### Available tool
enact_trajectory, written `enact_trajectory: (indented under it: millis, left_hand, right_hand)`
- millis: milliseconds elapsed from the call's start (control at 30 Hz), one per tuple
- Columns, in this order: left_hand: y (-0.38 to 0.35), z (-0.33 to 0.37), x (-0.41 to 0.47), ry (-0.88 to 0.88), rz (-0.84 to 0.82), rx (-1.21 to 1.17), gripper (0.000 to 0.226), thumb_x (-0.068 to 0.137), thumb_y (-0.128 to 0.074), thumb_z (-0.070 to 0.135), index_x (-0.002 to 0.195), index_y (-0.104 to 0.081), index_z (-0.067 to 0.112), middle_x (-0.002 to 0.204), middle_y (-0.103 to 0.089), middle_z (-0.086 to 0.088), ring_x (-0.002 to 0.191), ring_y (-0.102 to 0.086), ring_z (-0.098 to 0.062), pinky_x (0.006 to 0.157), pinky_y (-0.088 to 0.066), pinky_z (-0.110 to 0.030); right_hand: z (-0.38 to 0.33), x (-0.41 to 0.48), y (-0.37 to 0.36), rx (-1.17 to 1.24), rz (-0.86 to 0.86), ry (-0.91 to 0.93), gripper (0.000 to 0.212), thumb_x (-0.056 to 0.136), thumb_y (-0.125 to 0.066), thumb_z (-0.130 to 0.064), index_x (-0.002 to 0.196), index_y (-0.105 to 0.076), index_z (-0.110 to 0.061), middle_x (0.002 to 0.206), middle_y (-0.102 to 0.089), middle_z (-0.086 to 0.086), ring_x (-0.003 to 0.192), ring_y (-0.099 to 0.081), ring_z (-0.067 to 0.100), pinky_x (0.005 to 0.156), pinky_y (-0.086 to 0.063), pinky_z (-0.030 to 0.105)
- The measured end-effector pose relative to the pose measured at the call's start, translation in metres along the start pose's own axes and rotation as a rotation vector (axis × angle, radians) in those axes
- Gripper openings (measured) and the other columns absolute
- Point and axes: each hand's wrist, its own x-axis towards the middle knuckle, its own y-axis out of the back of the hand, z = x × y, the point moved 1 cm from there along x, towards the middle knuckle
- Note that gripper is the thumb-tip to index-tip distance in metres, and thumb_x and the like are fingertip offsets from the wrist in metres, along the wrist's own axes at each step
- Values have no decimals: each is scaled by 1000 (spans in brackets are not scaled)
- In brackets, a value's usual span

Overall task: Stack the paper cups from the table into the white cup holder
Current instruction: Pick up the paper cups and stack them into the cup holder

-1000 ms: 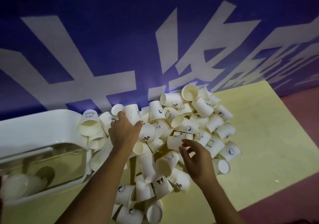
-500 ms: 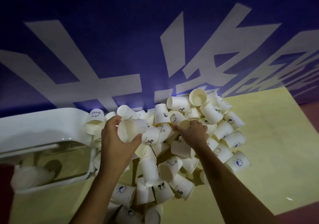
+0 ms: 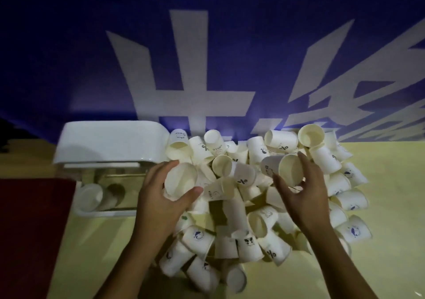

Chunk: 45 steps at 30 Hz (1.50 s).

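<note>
A big heap of white paper cups (image 3: 259,206) lies on the yellow table (image 3: 391,206). My left hand (image 3: 158,197) grips one paper cup (image 3: 181,180) on its side, mouth toward me, at the heap's left edge. My right hand (image 3: 303,190) holds a second cup (image 3: 285,168), also with its open mouth facing me, above the heap's upper right. The white cup holder (image 3: 110,142) lies at the left of the heap, with a few stacked cups (image 3: 94,197) inside its clear body.
A purple wall with large white characters (image 3: 195,68) rises right behind the table. A dark red floor strip (image 3: 34,229) lies left of the table edge. Bare yellow tabletop extends to the right of the heap.
Both hands have lifted a cup out of the heap; the right hand moved right and up with its cup. The view has shifted left, so the holder sits nearer the middle.
</note>
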Motion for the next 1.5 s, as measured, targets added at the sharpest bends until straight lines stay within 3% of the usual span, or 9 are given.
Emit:
enact_trajectory:
  millis: [133,333,533,767,867,1100,1233,1367,1500]
  left_hand:
    - [58,-35,-19,28,39,-41,69,69,-86,50,131,-60,37,131,-61,19,123,-56,-4,96,-50,-24]
    - [148,-105,-40,83,151,-31,73,65,-82,62,127,-63,29,129,-62,20,121,-56,0,95,-51,-26]
    - [197,-167,-29,87,201,-8,63,69,-93,26,125,-64,22,123,-64,11,115,-59,-6,91,-53,-34]
    - [193,-195,3,-15,124,-8,65,71,-94,19,128,-64,16,129,-59,18,120,-49,17,95,-36,-3]
    - [184,-213,14,-4,40,21,68,71,-94,20,130,-63,15,129,-55,24,117,-46,22,94,-33,0]
    - [171,-236,27,31,-33,73,74,67,-95,25,134,-63,19,134,-64,11,122,-57,-4,98,-42,-8]
    - [169,-245,27,107,-73,66,79,65,-96,22,137,-62,20,136,-62,12,124,-58,-6,102,-50,-24]
    - [179,-241,28,101,-172,-19,45,89,-79,30,131,-67,23,135,-62,-6,113,-63,-19,80,-58,-36]
    - [194,-251,5,139,-109,-120,77,89,-76,3,152,-43,29,136,-58,32,128,-54,8,102,-48,-18]
  right_hand:
    - [-65,-47,-40,150,-147,56,83,77,-83,-44,147,-45,-24,143,-54,-3,124,-58,16,97,-56,38]
    - [-131,-110,-128,281,-323,122,77,74,-86,-53,138,-53,-26,135,-59,-13,120,-62,11,92,-58,32]
    - [-161,-144,-184,296,-370,110,79,68,-78,-66,137,-53,-37,135,-58,-21,122,-61,10,96,-57,43]
    - [-180,-157,-202,254,-312,67,76,68,-86,-51,136,-57,-33,133,-62,-16,117,-63,9,96,-58,42]
    - [-185,-160,-206,246,-308,76,74,69,-86,-49,135,-56,-34,132,-62,-17,117,-63,7,94,-58,38]
    - [-198,-159,-225,233,-337,138,79,69,-81,-55,138,-56,-26,128,-59,-21,117,-59,0,90,-50,11]
    - [-213,-158,-247,232,-365,234,76,76,-85,-52,139,-54,-24,129,-59,-13,119,-58,2,94,-52,22]
    - [-230,-157,-275,190,-403,350,79,79,-86,-46,145,-51,-20,137,-57,-6,127,-55,8,105,-44,20]
    - [-235,-156,-298,126,-464,375,80,81,-82,-48,148,-47,-20,141,-53,-8,127,-50,5,103,-33,5]
